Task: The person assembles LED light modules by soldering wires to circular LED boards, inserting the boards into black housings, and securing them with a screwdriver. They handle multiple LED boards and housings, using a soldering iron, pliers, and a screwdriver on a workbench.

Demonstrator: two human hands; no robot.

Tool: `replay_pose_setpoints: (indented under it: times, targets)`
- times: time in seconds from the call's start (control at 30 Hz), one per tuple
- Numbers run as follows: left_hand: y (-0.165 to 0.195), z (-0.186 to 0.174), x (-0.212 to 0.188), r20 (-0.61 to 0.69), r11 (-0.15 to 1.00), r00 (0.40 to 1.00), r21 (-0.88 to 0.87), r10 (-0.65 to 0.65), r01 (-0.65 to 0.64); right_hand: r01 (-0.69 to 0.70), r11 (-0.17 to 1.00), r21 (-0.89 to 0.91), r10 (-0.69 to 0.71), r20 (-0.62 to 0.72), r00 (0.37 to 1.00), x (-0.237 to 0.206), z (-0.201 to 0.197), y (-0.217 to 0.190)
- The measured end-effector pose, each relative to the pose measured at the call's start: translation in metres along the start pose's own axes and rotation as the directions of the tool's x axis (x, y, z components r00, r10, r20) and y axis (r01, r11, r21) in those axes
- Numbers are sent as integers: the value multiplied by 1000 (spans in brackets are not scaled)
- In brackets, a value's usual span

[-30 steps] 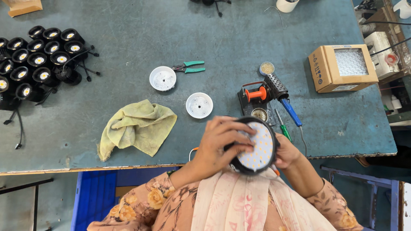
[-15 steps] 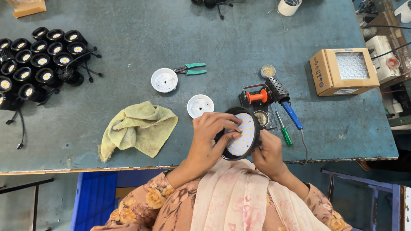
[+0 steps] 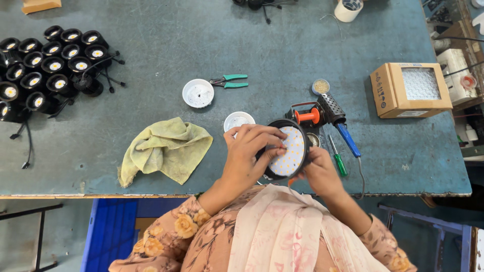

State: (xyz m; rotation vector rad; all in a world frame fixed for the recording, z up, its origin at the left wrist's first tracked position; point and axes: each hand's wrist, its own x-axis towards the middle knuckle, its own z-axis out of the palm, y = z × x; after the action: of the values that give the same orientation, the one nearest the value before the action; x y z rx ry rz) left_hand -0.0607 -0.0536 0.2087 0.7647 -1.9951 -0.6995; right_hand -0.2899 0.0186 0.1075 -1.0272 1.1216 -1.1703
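A round black lamp housing [image 3: 286, 149] with a white disc of small yellow diodes faces up at the table's near edge. My left hand [image 3: 250, 151] grips its left rim, fingers reaching over the disc. My right hand [image 3: 319, 170] holds it from below on the right. Just beyond the lamp stand a soldering iron holder with an orange spool [image 3: 308, 115] and a blue-handled soldering iron [image 3: 346, 136]. A green screwdriver [image 3: 338, 158] lies beside my right hand.
A yellow cloth [image 3: 165, 147] lies left of my hands. Two white round covers [image 3: 197, 93] [image 3: 236, 120] and green-handled pliers [image 3: 231, 81] are mid-table. Several black spot lamps [image 3: 48, 69] crowd the far left. A cardboard box [image 3: 409, 89] sits at right.
The lamp has moved from over my lap up and left onto the table edge, and tilted; both hands went with it.
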Motion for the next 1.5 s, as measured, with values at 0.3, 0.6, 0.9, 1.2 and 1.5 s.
replay_pose_setpoints:
  times: [0.3,0.6,0.9,1.2,1.5]
  targets:
    - [-68,7,-13,155,996,984,37,-90,86,-128,972,198,111,97,989,33,29,-13]
    - [-182,-56,-113,-119,640,982,746,-146,186,-221,934,279,229,2,973,65,45,57]
    - [-159,5,-116,-331,811,741,-239,-585,534,-165,983,83,172,-90,981,86,107,74]
    - [-158,11,-130,-160,833,818,-73,-553,549,-261,931,-255,257,-49,965,70,128,69]
    - [-187,-21,-126,-135,761,789,212,-599,613,-449,848,282,452,58,890,65,113,93]
